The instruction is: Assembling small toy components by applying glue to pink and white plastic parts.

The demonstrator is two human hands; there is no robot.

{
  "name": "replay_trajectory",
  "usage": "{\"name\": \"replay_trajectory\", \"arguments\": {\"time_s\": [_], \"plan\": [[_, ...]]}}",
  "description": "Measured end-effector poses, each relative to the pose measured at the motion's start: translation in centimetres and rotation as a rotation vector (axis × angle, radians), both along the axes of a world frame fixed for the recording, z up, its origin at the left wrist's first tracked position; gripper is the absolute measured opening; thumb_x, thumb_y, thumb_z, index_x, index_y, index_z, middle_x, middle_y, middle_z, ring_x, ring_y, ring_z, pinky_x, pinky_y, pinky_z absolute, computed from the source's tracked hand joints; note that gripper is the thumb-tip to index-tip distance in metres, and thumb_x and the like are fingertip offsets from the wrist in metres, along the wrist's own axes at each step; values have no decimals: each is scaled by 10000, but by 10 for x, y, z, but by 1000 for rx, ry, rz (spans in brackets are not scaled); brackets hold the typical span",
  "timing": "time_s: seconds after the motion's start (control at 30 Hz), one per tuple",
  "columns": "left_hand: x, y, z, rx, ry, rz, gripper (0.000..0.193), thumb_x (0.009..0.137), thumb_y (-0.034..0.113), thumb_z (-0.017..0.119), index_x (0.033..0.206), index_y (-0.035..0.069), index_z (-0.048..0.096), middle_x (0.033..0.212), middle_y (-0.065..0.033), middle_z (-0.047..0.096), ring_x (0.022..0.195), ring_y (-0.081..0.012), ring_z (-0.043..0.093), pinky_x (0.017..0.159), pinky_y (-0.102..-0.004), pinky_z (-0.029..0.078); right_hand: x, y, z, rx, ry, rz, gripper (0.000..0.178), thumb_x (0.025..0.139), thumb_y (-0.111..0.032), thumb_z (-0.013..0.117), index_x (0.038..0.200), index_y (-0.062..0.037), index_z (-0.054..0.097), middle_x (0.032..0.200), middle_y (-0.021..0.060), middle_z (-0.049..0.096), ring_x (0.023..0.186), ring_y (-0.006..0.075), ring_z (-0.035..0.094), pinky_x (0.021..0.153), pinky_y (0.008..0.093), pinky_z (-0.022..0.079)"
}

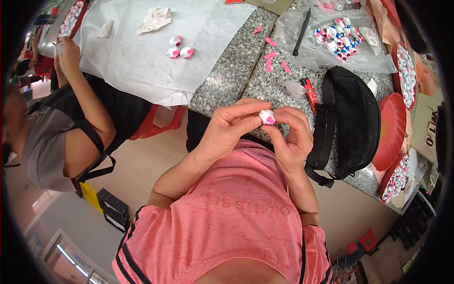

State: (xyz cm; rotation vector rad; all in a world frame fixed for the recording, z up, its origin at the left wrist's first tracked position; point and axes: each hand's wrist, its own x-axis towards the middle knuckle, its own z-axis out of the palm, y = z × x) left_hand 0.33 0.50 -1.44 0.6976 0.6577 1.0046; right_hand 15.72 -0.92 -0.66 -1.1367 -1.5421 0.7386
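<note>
Just above the table's near edge I hold a small round white-and-pink figure piece between both hands. The thumb and fingers of my left hand pinch it from the left. My right hand grips it from the right with thumb and forefinger. Beyond my hands, small pink cut-out shapes lie scattered on the granite table. A red tube and a whitish translucent small container sit close to my right hand. Several white-and-pink balls rest on a white sheet at the left.
A black mesh bag lies at my right, beside a red fluted tray. Behind it, a clear plastic bag carries a black stick and many small white, blue and pink pieces. Another person works at the left.
</note>
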Motion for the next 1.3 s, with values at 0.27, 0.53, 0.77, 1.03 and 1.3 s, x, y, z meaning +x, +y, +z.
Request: {"name": "replay_trajectory", "arguments": {"time_s": [0.27,0.53,0.77,1.03,1.3], "plan": [[1,1,4,-50,-50,-3,279,851,-12,517,1127,-7,562,1088,-65,523,981,-116,498,848,-233,403,-1,1,2,7,2,-13,292,635,49,723,876,8,561,909,113,559,816,188,542,721,281,440],[0,0,3,-54,-102,-33,284,859,-6,485,1137,-36,537,1149,-87,507,1052,-145,475,899,-279,375,-1,-1,2,14,-19,-20,288,631,54,725,864,2,564,897,107,556,800,183,540,702,277,438],[-1,-1,2,-73,-124,-38,283,861,-7,478,1135,-35,540,1135,-84,513,1050,-141,476,899,-278,374,-1,-1,1,11,-26,-15,286,631,48,729,861,-1,566,892,103,553,800,179,536,704,276,435],[-2,0,2,-86,-113,-39,272,881,17,462,1137,-33,539,1129,-90,524,1043,-143,489,892,-274,386,-8,0,2,51,-13,-80,273,612,19,742,836,-18,590,828,88,567,742,206,554,636,288,448],[-1,3,4,-137,-128,-52,304,910,92,455,1189,-21,494,1114,-111,564,1000,-142,538,841,-266,450,-11,-2,3,104,-112,-82,306,605,23,758,836,-19,561,833,69,536,762,180,516,686,283,414]]}}
